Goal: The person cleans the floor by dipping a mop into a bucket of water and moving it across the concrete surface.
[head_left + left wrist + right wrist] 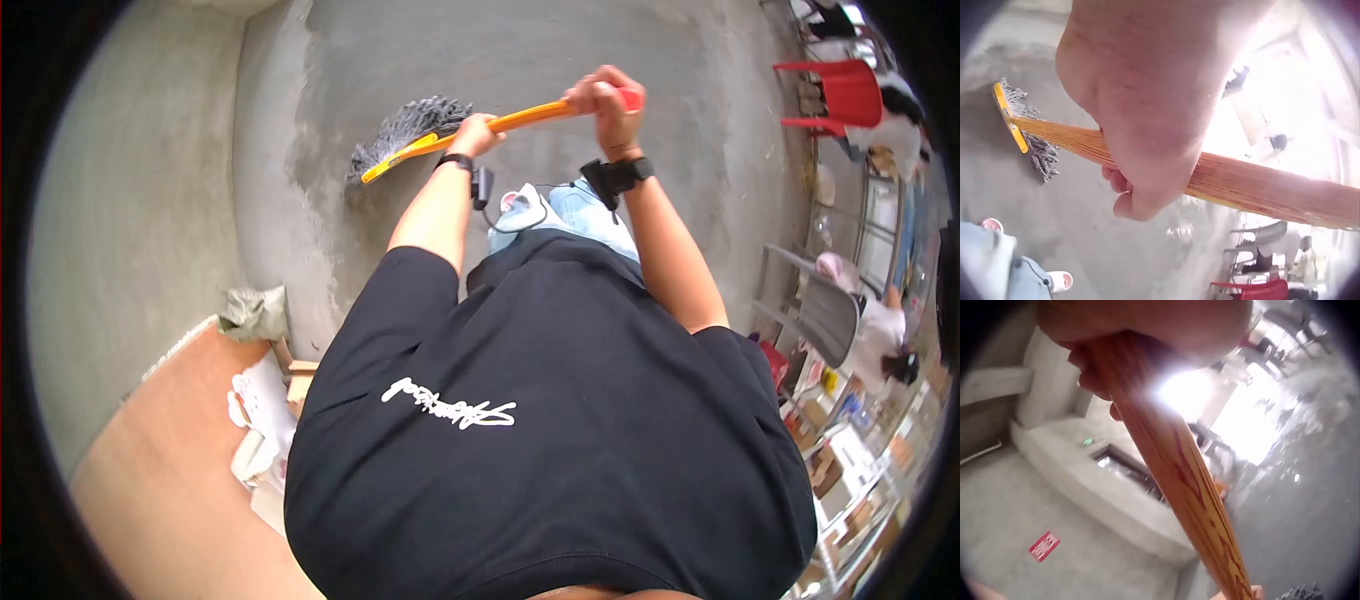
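Note:
A mop runs across the head view, its grey string head [410,125] lying on the concrete floor. A yellow bar [400,158] clamps the strings to a wood-grained orange handle [535,114]. My left hand [476,136] grips the handle on the mop-head side; in the left wrist view its fingers curl round the shaft [1244,187]. Higher up, my right hand [613,108] holds the handle near its red end [630,98]. From the right wrist, the shaft [1182,475] slopes down from that hand [1147,325] towards the left one.
Darker patches mark the floor [530,50] around the mop. A plain wall [150,180] rises on the left, with a sack [252,312] and a brown board [190,440] below. Along the right stand a red chair [845,95], a grey chair [825,310], shelves and people.

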### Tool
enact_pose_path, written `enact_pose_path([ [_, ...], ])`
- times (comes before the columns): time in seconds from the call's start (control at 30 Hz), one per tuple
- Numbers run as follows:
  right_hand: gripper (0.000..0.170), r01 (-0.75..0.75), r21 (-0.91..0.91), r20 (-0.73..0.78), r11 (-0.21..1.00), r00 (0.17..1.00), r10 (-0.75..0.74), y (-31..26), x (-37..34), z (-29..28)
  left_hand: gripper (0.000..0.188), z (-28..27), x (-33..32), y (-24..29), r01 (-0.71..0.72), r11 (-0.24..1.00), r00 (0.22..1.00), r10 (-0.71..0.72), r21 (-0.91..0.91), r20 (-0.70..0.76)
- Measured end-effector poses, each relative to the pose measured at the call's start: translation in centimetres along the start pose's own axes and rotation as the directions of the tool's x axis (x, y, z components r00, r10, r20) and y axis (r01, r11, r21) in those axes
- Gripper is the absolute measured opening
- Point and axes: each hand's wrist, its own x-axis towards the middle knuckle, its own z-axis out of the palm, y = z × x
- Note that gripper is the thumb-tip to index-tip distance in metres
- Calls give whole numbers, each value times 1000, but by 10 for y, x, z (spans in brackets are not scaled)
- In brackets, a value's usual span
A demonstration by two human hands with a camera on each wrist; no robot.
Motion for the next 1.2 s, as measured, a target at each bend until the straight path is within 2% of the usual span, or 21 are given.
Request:
enact_pose_path([
  [0.13,17,-44,-86,376,995,924,73,-31,-32,34,16,15,-68,-39,-86,994,960,66,-63,-272],
  [0.17,16,33,-139,479,990,877,37,-41,-56,43,15,24,-103,-40,-137,986,935,98,-92,-341],
  [0.2,14,97,-134,587,986,810,0,-60,-78,48,16,49,-124,-49,-171,886,916,-18,-432,-401],
  [0.23,9,42,-100,646,994,762,33,-12,-44,105,18,61,-53,-169,-198,646,927,-121,-737,-355],
  [0.3,4,30,-139,766,990,636,89,-16,-69,113,9,54,-104,-138,-142,659,896,-231,-739,-379],
  [0.33,3,31,-113,773,993,631,68,-20,-83,111,9,35,-128,-90,34,109,848,-529,-993,-29],
  [0.37,2,35,-87,779,996,626,46,-21,-93,108,18,58,-121,-113,-39,201,901,-417,-979,-122],
  [0.5,1,59,-131,773,990,631,65,-24,-101,80,19,74,-109,-100,-107,33,901,-420,-994,-111],
  [0.57,2,74,-131,736,989,675,47,-33,-102,55,9,85,-97,-86,-182,121,914,-345,-976,-214],
  [0.63,4,-16,-118,628,993,773,87,-45,-103,35,4,96,-76,-86,-266,671,874,-134,-692,-466],
  [0.67,5,16,-88,599,996,800,40,-54,-110,23,4,104,-73,-79,-270,683,883,-106,-679,-458],
  [0.73,11,62,-107,574,992,819,11,-75,-129,7,14,105,-90,-31,-265,954,787,131,-139,-604],
  [0.83,15,123,-112,543,986,839,-43,-109,-172,-46,16,138,-107,36,-285,958,807,231,-16,-544],
  [0.9,11,198,-119,480,973,869,-118,-144,-207,-102,26,189,-105,84,-386,915,834,293,-116,-468],
  [0.93,9,183,-167,439,969,894,-93,-146,-214,-121,34,202,-101,103,-523,851,778,456,-44,-432],
  [0.97,8,161,-210,394,964,917,-67,-156,-230,-137,36,216,-104,127,-575,815,779,520,-71,-350],
  [1.03,6,193,-213,317,958,941,-119,-186,-261,-163,25,264,-99,158,-672,730,739,648,-125,-185],
  [1.1,6,166,-344,184,924,977,-107,-215,-299,-186,11,323,-88,188,-377,752,870,488,-540,73],
  [1.13,5,140,-390,151,910,985,-86,-221,-316,-193,9,327,-112,219,-462,759,824,559,-459,96],
  [1.17,5,128,-428,96,895,991,-96,-230,-335,-204,15,359,-106,230,-398,789,831,526,-468,181],
  [1.2,5,131,-511,59,850,991,-117,-240,-351,-217,15,413,-80,223,-291,703,798,553,-649,241],
])
